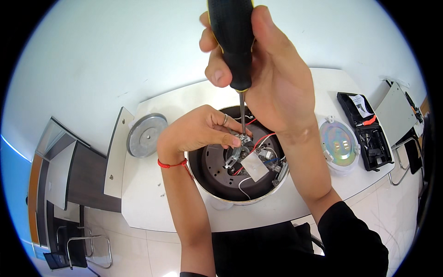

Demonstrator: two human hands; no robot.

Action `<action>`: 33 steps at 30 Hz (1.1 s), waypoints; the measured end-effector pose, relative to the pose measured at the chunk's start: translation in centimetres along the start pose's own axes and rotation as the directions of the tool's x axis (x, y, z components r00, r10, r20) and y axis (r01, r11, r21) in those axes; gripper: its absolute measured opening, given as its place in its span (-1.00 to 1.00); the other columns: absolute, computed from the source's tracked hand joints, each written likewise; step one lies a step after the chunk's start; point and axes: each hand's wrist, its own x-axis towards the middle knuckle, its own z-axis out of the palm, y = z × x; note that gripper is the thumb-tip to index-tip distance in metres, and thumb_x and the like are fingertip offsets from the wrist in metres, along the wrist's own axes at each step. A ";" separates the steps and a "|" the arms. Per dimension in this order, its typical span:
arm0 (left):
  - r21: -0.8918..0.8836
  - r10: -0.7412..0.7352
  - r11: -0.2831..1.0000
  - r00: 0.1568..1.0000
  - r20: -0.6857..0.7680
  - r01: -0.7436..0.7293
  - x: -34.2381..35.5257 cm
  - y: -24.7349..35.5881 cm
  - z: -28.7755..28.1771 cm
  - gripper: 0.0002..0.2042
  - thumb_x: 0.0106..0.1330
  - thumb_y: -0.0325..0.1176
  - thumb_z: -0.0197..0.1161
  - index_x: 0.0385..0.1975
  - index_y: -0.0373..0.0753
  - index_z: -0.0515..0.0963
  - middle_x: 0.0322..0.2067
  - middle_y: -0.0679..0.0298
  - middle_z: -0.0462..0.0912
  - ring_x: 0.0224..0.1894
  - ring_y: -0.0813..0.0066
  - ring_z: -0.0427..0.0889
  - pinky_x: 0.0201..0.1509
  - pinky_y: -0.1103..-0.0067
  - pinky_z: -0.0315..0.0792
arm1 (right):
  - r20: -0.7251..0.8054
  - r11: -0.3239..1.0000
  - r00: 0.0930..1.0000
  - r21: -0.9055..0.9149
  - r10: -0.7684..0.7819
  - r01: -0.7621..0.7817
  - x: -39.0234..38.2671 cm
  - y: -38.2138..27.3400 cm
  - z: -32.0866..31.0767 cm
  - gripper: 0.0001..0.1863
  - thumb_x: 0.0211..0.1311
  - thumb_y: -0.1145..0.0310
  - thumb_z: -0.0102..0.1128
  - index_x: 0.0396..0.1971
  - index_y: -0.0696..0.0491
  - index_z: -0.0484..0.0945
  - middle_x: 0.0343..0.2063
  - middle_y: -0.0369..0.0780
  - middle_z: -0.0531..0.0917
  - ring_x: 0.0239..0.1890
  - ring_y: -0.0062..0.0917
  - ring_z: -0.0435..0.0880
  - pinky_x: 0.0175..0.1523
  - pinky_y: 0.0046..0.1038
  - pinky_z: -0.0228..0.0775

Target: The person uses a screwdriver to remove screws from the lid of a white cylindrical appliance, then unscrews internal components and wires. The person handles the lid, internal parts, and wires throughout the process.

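White table (143, 198); right hand (284, 83) grips screwdriver (234, 41); left hand (196, 129) pinches apparent bracket (233, 158).

The screwdriver (233, 41) is black and yellow, the wristband (165, 165) red, the table (147, 198) white

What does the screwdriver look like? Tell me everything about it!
The screwdriver has a chunky black handle with yellow edging and a thin shaft that looks like metal. It stands nearly upright, point down, over the open round housing. The right hand grips the handle; the picture's edge cuts off its top. The tip, too small to make out, reaches a metal part at the left hand.
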 end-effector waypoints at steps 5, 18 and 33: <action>-0.002 -0.004 1.000 1.000 0.007 0.004 0.4 0.4 0.2 -0.71 0.24 -0.40 0.50 -0.06 -0.35 0.75 -0.29 0.38 0.77 -0.32 0.73 0.57 -0.16 0.71 0.47 | 0.247 0.977 0.957 0.183 -0.149 0.105 0.5 0.7 -2.5 -0.51 0.63 0.02 -0.13 0.01 0.21 0.49 -0.16 -0.18 0.55 -0.53 -0.65 0.40 -0.37 -0.56 0.23; -0.061 0.020 0.998 1.000 0.023 -0.019 0.4 -0.1 0.0 -0.77 0.25 -0.43 0.49 -0.17 -0.42 0.73 -0.13 0.22 0.80 -0.24 0.69 0.60 -0.13 0.67 0.49 | 0.142 0.951 0.990 0.308 -0.008 -0.037 0.5 -0.7 -2.5 -0.49 0.64 0.00 -0.10 0.09 0.22 0.44 -0.24 -0.13 0.62 -0.46 -0.61 0.51 -0.38 -0.55 0.36; -0.047 0.024 0.999 1.000 0.008 -0.024 0.5 0.3 0.2 -0.74 0.27 -0.43 0.47 -0.08 -0.40 0.73 -0.15 0.29 0.80 -0.32 0.73 0.56 -0.17 0.69 0.51 | 0.114 0.981 0.977 -0.050 -0.178 0.185 0.3 0.9 -3.2 -0.51 0.63 0.03 -0.15 -0.02 0.23 0.47 -0.26 -0.18 0.56 -0.58 -0.66 0.36 -0.45 -0.52 0.21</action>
